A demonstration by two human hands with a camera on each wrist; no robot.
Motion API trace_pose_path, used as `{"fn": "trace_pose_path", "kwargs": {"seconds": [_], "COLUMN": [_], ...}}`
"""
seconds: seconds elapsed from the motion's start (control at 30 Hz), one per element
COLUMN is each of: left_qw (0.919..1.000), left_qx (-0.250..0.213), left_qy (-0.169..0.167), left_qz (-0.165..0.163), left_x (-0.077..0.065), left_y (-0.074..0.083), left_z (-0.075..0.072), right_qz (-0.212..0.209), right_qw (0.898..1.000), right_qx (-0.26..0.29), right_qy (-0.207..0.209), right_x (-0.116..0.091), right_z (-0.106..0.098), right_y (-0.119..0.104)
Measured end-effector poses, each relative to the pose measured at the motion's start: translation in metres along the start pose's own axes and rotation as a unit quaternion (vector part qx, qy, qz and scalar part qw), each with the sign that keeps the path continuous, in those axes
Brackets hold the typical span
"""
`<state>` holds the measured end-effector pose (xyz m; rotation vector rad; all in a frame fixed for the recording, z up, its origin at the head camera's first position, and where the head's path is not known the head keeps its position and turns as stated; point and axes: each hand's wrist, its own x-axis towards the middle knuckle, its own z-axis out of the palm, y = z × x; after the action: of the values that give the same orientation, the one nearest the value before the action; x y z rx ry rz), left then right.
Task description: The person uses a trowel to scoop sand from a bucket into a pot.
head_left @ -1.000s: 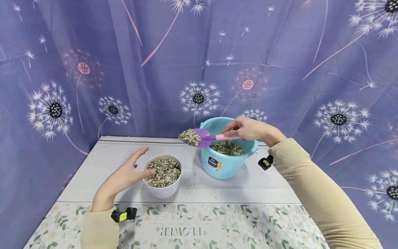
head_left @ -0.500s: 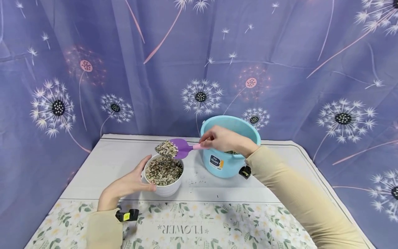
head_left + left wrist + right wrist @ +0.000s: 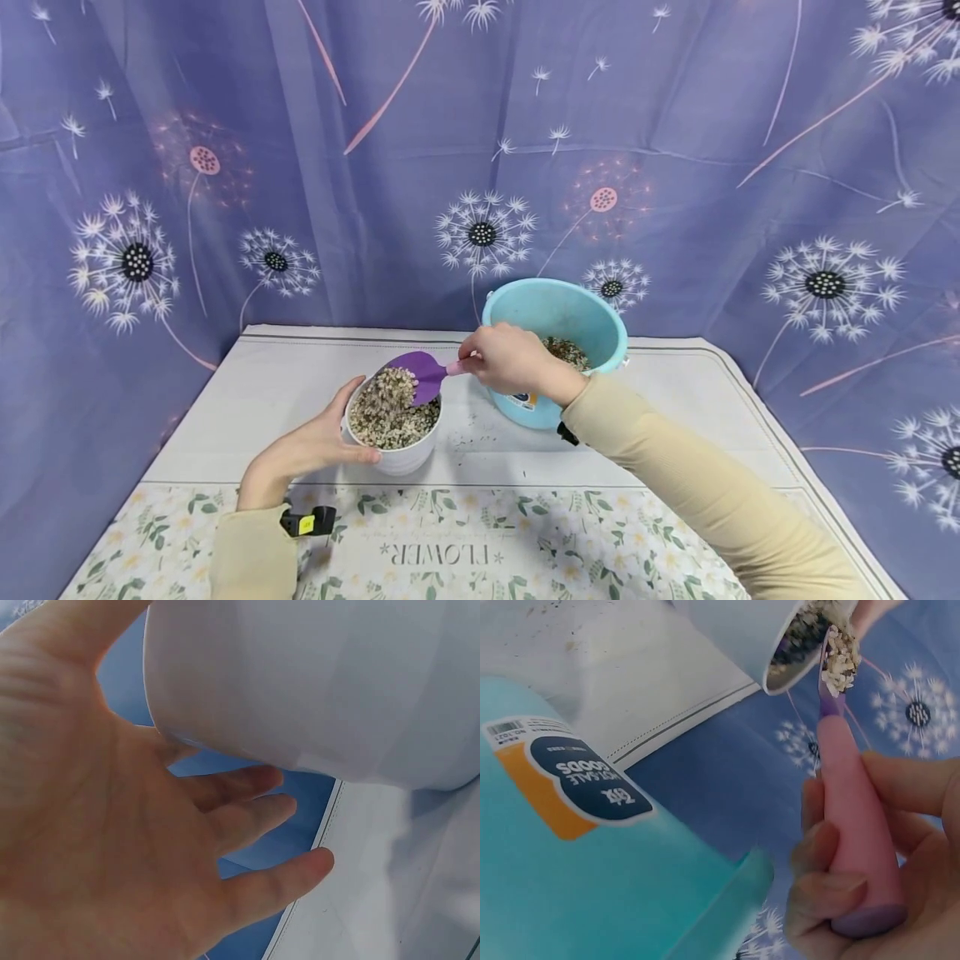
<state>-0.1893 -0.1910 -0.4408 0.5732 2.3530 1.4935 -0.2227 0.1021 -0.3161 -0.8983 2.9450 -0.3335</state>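
My right hand (image 3: 506, 358) grips the pink handle of a garden trowel (image 3: 426, 375), its purple blade low over a white flower pot (image 3: 405, 461). Pale, speckled potting mix (image 3: 390, 417) fills the pot almost to the rim; more lies on the blade, which tilts down towards it. With thumb and forefinger spread around the pot's left side, my left hand (image 3: 315, 437) holds it near the rim. The left wrist view shows the other fingers (image 3: 277, 885) extended under the pot's side. In the right wrist view, fingers and thumb wrap the trowel handle (image 3: 859, 832).
A light blue bucket (image 3: 555, 300) with potting mix inside stands right of the pot, partly behind my right hand and forearm. Dark crumbs (image 3: 476, 440) are scattered on the tabletop between them. A purple dandelion-print curtain (image 3: 390, 208) hangs behind the table.
The loaded trowel has moved left and down from the bucket to the pot, its blade now tipping. My left hand has closed in from beside the pot to hold its side.
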Motion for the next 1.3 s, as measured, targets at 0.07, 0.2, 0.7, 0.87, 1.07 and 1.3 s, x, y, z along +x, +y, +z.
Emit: {"fn": "trace_pose_path", "kwargs": {"seconds": [0.07,0.2,0.7,0.87,1.07,1.3], "left_qw": [1.0000,1.0000,1.0000,1.0000,1.0000,0.9982], "left_qx": [0.000,-0.001,-0.001,-0.001,0.007,0.041], "left_qy": [0.002,0.004,0.002,0.003,0.004,0.041], "left_qz": [-0.004,-0.007,-0.009,-0.001,0.004,0.017], "left_x": [0.000,-0.001,-0.001,-0.002,-0.002,0.000], "left_y": [-0.001,-0.004,-0.002,-0.003,-0.002,0.008], "left_z": [0.001,0.001,0.000,0.001,0.001,0.002], "right_qz": [-0.014,-0.035,-0.169,-0.160,-0.115,-0.040], "right_qw": [0.999,0.990,0.862,0.874,0.918,0.974], "right_qx": [-0.019,-0.086,-0.367,-0.339,-0.214,-0.061], "right_qy": [0.028,0.108,0.308,0.309,0.313,0.213], "right_x": [-0.002,-0.007,-0.020,-0.021,-0.025,-0.036], "right_z": [0.004,0.014,0.034,0.033,0.021,-0.021], "right_y": [-0.004,-0.010,-0.002,0.002,0.009,0.028]}}
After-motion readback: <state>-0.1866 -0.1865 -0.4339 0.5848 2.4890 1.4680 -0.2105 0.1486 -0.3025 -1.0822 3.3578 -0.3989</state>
